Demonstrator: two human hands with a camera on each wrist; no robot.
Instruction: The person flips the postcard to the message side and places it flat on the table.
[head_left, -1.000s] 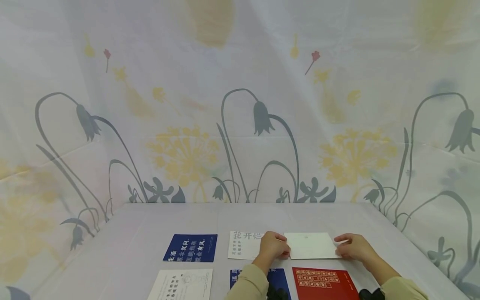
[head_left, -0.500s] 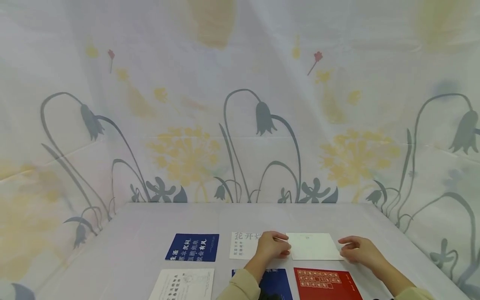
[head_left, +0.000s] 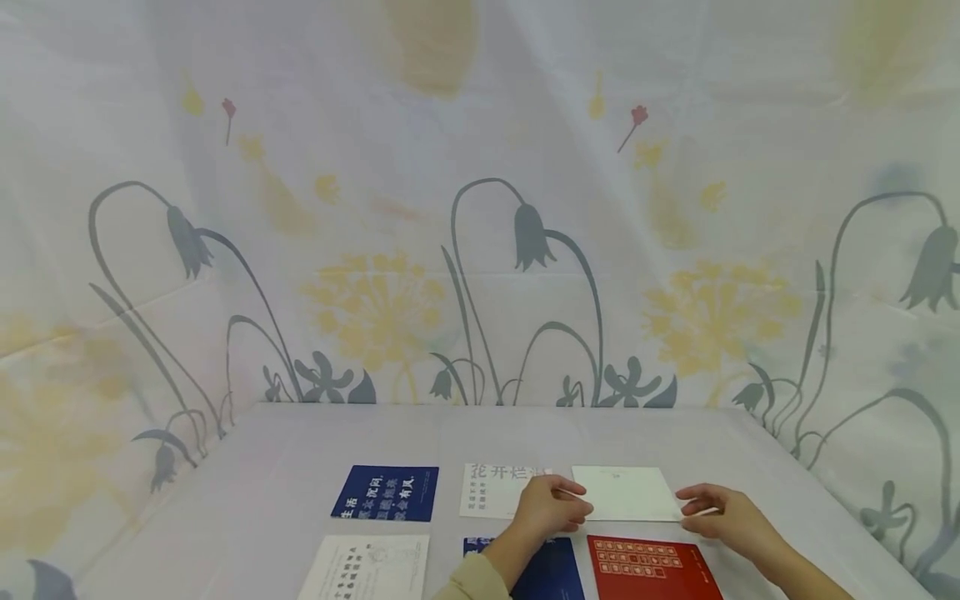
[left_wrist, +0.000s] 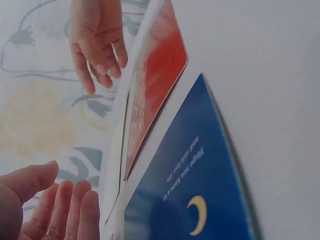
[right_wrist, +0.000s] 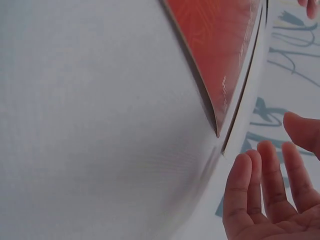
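Observation:
A blank-looking white card (head_left: 626, 493) lies flat in the back row on the right, with a tiny faint mark near its top. My left hand (head_left: 551, 507) hovers at its left edge, partly over the neighbouring white card with grey writing (head_left: 487, 493). Beyond the opposite edge is my right hand (head_left: 720, 518). Both wrist views show loosely bent fingers with nothing between them: the left hand (left_wrist: 55, 207) beside the blue card with a yellow moon (left_wrist: 195, 165), the right hand (right_wrist: 272, 195) near a corner of the red card (right_wrist: 215, 45).
In front lie the red card (head_left: 652, 568), a dark blue card (head_left: 551, 571) partly behind my left forearm, and a white card with black writing (head_left: 367, 567). Another blue card (head_left: 386, 493) lies back left. A flower-printed curtain (head_left: 480, 292) rises behind the pale table (head_left: 300, 442).
Both hands were at the white card's side edges and have drawn back slightly toward me. The right fingers have come away from its edge. The white card appears to stay in place.

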